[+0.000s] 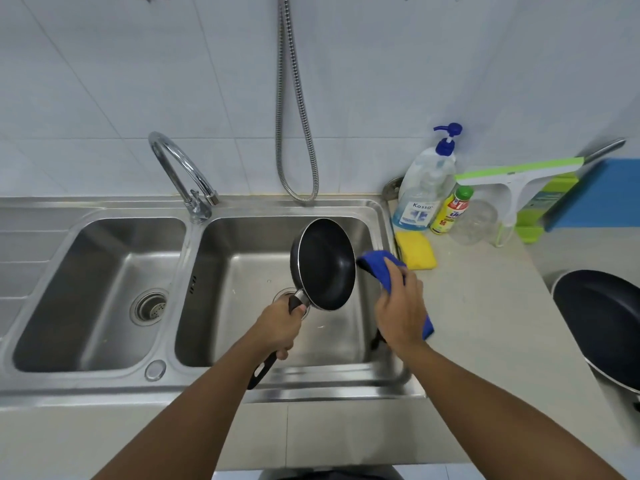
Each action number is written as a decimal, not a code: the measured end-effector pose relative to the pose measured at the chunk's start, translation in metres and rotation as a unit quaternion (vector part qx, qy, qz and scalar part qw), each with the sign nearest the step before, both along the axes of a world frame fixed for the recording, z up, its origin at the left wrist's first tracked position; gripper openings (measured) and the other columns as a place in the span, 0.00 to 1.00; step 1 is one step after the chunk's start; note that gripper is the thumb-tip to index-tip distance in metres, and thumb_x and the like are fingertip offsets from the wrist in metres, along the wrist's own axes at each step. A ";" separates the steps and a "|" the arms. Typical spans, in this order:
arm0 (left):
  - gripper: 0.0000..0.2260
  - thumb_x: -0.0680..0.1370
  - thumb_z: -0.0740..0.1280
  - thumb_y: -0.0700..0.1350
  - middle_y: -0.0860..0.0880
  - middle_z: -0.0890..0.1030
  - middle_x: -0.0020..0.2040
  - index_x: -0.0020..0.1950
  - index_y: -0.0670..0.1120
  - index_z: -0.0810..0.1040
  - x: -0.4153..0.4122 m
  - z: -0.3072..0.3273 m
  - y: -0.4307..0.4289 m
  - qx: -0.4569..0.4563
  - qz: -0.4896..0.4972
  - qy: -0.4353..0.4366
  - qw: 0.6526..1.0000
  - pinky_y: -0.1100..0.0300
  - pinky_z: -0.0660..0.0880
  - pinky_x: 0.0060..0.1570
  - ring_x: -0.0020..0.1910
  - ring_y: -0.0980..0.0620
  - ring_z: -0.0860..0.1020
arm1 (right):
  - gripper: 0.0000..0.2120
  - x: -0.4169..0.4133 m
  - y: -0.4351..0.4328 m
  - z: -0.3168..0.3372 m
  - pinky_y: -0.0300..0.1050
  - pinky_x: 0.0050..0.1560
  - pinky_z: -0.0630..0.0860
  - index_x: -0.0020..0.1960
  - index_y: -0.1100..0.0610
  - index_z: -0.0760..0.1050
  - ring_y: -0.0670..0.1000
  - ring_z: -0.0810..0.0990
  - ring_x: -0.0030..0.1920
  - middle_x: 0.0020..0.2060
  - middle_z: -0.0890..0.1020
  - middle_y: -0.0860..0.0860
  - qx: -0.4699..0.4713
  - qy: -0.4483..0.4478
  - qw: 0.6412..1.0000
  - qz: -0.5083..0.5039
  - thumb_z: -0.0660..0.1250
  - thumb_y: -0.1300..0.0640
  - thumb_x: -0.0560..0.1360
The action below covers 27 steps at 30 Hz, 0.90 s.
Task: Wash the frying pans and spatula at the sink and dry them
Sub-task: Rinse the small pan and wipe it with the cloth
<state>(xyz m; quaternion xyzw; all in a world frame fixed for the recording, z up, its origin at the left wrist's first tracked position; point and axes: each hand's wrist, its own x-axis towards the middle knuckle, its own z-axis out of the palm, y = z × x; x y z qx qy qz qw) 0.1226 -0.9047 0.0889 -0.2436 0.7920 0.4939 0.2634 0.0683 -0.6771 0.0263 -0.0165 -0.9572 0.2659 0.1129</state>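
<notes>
My left hand (pixel 280 329) grips the handle of a small black frying pan (pixel 325 265), which is tilted on edge over the right basin of the steel sink (pixel 228 393). Its dark inside faces right. My right hand (pixel 401 311) holds a blue cloth (pixel 379 263) just to the right of the pan's rim; whether the cloth touches the pan I cannot tell. A larger dark frying pan (pixel 602 323) lies on the counter at the far right. A dark object (pixel 376 339) pokes out under my right wrist. No water runs from the tap (pixel 180 168).
A yellow sponge (pixel 415 249) lies at the sink's right corner. Behind it stand a pump soap bottle (pixel 424 188), a yellow detergent bottle (pixel 450 211), a clear glass (pixel 476 221) and a green-and-white squeegee (pixel 512 178). A metal hose (pixel 294 116) hangs on the tiled wall.
</notes>
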 end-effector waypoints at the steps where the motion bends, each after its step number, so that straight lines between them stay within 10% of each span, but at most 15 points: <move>1: 0.08 0.86 0.58 0.50 0.45 0.72 0.40 0.57 0.48 0.73 0.000 0.002 0.002 0.004 -0.006 -0.002 1.000 0.62 0.67 0.21 0.27 0.52 0.67 | 0.29 -0.009 -0.015 0.012 0.49 0.51 0.77 0.74 0.53 0.68 0.56 0.73 0.59 0.63 0.74 0.56 -0.054 0.035 0.998 0.018 0.67 0.65 0.75; 6: 0.08 0.86 0.59 0.49 0.45 0.71 0.37 0.54 0.45 0.71 -0.006 0.011 0.012 0.012 -0.048 0.019 0.999 0.62 0.65 0.20 0.23 0.53 0.65 | 0.29 -0.047 -0.082 0.046 0.40 0.73 0.65 0.80 0.49 0.62 0.47 0.67 0.72 0.74 0.68 0.50 -0.255 -0.038 0.951 0.170 0.60 0.65 0.81; 10: 0.06 0.86 0.60 0.47 0.44 0.74 0.39 0.54 0.45 0.71 -0.013 0.014 0.011 -0.023 -0.046 0.057 0.997 0.61 0.66 0.20 0.23 0.51 0.67 | 0.22 -0.043 -0.107 0.046 0.43 0.68 0.73 0.77 0.52 0.67 0.48 0.76 0.65 0.66 0.79 0.50 -0.352 -0.132 0.913 0.159 0.61 0.57 0.83; 15: 0.06 0.85 0.60 0.48 0.44 0.74 0.38 0.58 0.47 0.72 -0.015 0.013 -0.017 -0.002 0.019 0.084 0.996 0.61 0.66 0.22 0.23 0.51 0.68 | 0.27 -0.045 -0.070 0.012 0.47 0.68 0.72 0.68 0.55 0.78 0.54 0.78 0.63 0.66 0.80 0.50 -0.140 -0.162 0.918 0.333 0.62 0.73 0.73; 21: 0.06 0.87 0.59 0.48 0.46 0.68 0.36 0.61 0.48 0.73 0.000 0.024 -0.019 0.110 0.010 0.033 0.993 0.62 0.59 0.24 0.25 0.54 0.62 | 0.24 -0.091 -0.010 0.025 0.50 0.56 0.71 0.67 0.42 0.78 0.57 0.70 0.60 0.70 0.71 0.48 0.289 -0.033 0.891 0.348 0.70 0.60 0.75; 27: 0.07 0.86 0.59 0.49 0.43 0.68 0.39 0.61 0.47 0.70 -0.010 0.030 -0.003 0.103 -0.055 0.040 0.992 0.62 0.60 0.23 0.25 0.53 0.62 | 0.29 -0.107 -0.056 0.047 0.57 0.61 0.74 0.70 0.58 0.75 0.65 0.72 0.59 0.67 0.70 0.62 0.054 0.046 0.975 0.212 0.65 0.69 0.69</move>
